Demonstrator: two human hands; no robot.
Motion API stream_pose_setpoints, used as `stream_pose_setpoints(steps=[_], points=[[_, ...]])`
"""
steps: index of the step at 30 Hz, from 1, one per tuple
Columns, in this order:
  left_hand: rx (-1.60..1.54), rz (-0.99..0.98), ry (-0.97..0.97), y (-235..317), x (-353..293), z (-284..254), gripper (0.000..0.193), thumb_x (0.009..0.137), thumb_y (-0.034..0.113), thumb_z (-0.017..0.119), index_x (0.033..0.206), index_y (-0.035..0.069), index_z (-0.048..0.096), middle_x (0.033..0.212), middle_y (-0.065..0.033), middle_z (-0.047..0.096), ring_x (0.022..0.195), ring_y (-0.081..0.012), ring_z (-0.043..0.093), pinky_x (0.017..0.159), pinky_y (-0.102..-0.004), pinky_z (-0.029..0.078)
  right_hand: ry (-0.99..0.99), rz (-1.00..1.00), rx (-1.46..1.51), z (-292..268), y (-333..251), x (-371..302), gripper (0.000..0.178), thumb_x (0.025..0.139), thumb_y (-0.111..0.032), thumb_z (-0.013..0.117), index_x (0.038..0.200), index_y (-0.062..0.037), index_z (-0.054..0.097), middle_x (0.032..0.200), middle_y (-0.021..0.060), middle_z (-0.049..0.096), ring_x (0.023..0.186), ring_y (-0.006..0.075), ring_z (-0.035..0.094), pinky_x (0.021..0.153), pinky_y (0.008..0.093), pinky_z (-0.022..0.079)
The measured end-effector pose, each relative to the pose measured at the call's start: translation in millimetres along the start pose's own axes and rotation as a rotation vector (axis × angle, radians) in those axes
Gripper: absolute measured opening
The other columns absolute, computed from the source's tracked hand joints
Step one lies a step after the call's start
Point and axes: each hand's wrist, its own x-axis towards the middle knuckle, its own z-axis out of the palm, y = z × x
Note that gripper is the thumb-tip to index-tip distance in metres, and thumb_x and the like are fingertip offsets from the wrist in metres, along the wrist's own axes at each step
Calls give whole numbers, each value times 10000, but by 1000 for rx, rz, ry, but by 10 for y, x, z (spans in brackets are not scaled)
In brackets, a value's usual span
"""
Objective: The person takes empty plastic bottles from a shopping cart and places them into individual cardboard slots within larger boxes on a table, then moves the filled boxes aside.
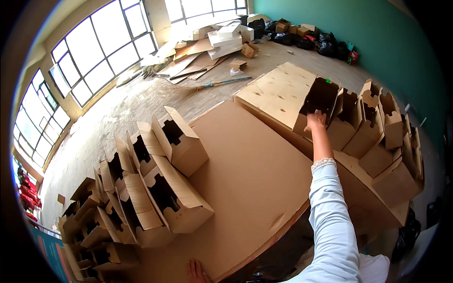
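At the near edge, the left hand (197, 272) is laid flat, fingers spread and released, on the large brown cardboard sheet (245, 179) that covers the counter. To the left on that sheet, a crowded group of folded brown cardboard boxes with open flaps (141, 198) is seen, running from the near left corner toward the middle. The right arm, in a light blue sleeve with a lace cuff (330, 207), is stretched from the near right toward the far side. The right hand (315, 120) is found at the lower lip of an open brown cardboard box with a dark inside (317, 101), its grip closed on that edge. This box stands on the far right of the counter, at the left end of a row of similar open brown boxes (377, 132), beside a pale plywood board (278, 92). Farther off, on the wooden floor, a broom with a teal handle (222, 83) is seen, then flattened cardboard and white boxes (207, 47) below the large windows (104, 52), and dark bags (325, 45) along the teal wall (377, 33).
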Motion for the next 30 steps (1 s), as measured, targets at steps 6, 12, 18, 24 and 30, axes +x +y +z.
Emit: stream_pose_setpoints(steps=[6, 12, 18, 24, 30], points=[[1, 76, 34, -161, -56, 72, 494, 984, 219, 436, 1414, -25, 423, 1453, -278, 390, 1338, -484, 350, 1119, -533, 293, 227, -150, 233, 323, -93, -5, 214, 829, -56, 617, 1014, -101, 714, 1044, 155, 694, 990, 334, 655, 811, 466, 535], [-77, -85, -3, -86, -77, 80, 544, 847, 77, 532, 1375, -25, 445, 1471, -234, 382, 1344, -438, 370, 1102, -521, 315, 517, -346, 463, -173, 19, -1604, 185, 840, -102, 632, 997, -4, 644, 1014, 215, 633, 997, 410, 580, 831, 502, 480], [-59, -59, 25, -109, -109, 41, 531, 836, 83, 555, 1350, -20, 469, 1436, -219, 423, 1340, -412, 384, 1099, -509, 325, 487, -517, 717, -570, 7, -3622, 328, 882, -143, 620, 1199, -60, 603, 1223, 210, 587, 1136, 422, 523, 953, 492, 449], [-402, 20, 201, -315, -203, 94, 447, 878, 69, 553, 1321, 12, 520, 1376, -213, 490, 1301, -408, 427, 1086, -480, 351, 304, -1272, 610, -1292, -65, -5195, 405, 726, -77, 671, 1130, -66, 645, 1178, 170, 575, 1096, 372, 537, 885, 435, 486], [-1089, -412, 354, -645, -774, -831, 377, 951, 91, 529, 1317, -2, 525, 1241, -193, 604, 1164, -306, 574, 1037, -400, 404, 34, -1822, 100, -1490, -974, -6255, 434, 788, -128, 584, 1210, -201, 652, 925, 58, 543, 949, 230, 536, 793, 329, 457]])
